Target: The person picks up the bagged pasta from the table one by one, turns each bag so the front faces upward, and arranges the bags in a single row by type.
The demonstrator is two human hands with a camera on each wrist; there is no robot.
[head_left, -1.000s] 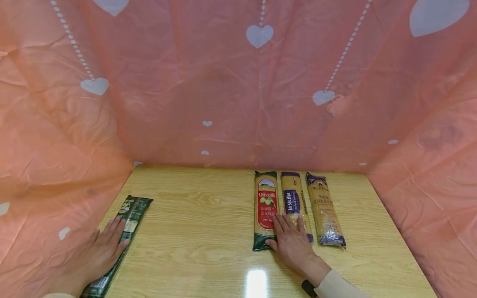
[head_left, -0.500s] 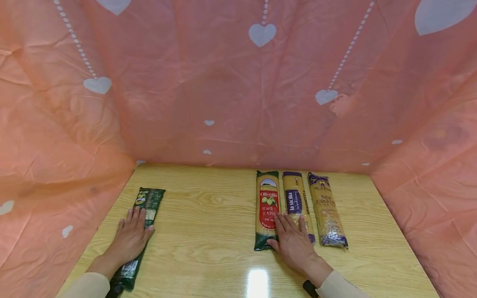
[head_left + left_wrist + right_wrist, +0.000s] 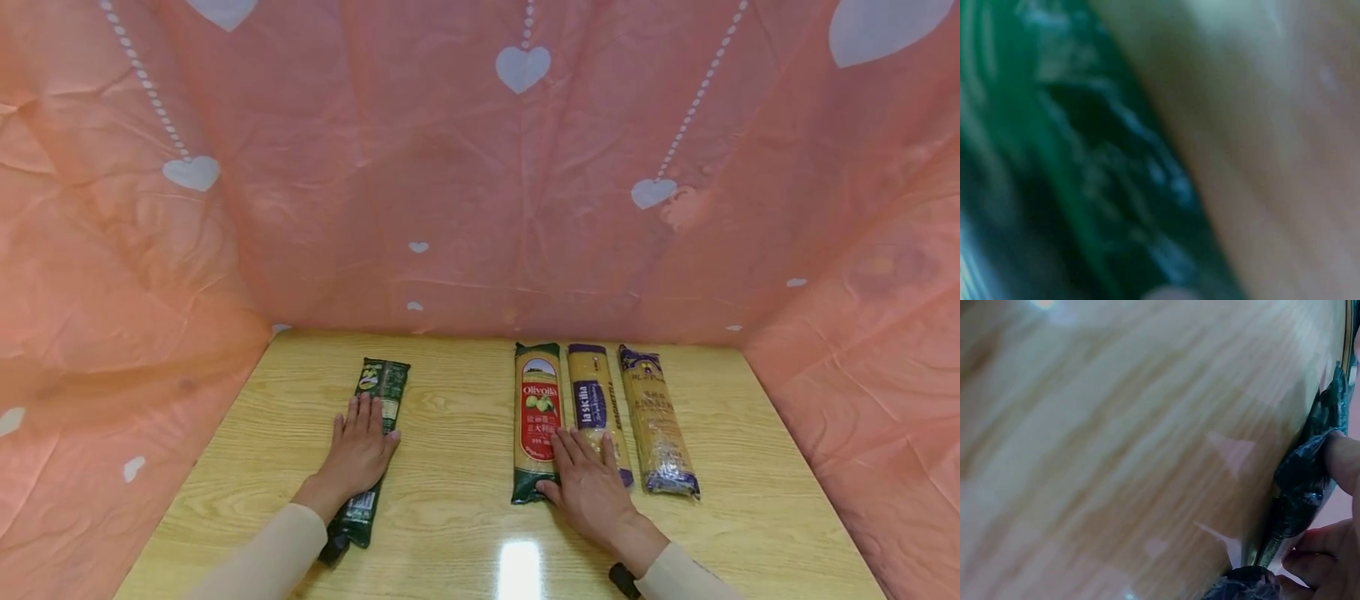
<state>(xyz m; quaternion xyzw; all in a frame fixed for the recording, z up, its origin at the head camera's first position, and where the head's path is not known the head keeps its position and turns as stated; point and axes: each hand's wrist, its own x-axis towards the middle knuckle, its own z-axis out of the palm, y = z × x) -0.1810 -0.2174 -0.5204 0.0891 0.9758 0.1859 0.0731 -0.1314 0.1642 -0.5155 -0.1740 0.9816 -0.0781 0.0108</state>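
My left hand (image 3: 356, 454) lies with outstretched fingers on a dark green packet (image 3: 392, 380), left of the table's middle. That packet's printed back faces up, and its glossy green wrapper (image 3: 1116, 187) appears blurred in the left wrist view. My right hand (image 3: 588, 492) rests, fingers extended, across two spaghetti packs. Beneath its thumb is the lower end of the red-labelled Olivoilà pack (image 3: 537, 392); its other fingers cover the lower part of the purple-and-yellow La Sicilia pack (image 3: 588, 379). In the right wrist view, fingers touch a crinkled dark green wrapper end (image 3: 1310, 478).
A third yellow pasta pack (image 3: 658, 421) with purple ends lies slightly slanted at the right. The wood-grain table (image 3: 450, 533) meets a pink heart-patterned cloth (image 3: 450, 183) at the back and sides. Light glares near the front.
The left hand has slid the dark green packet from the table's left edge to the right, toward the other packs. The right hand has stayed in place.
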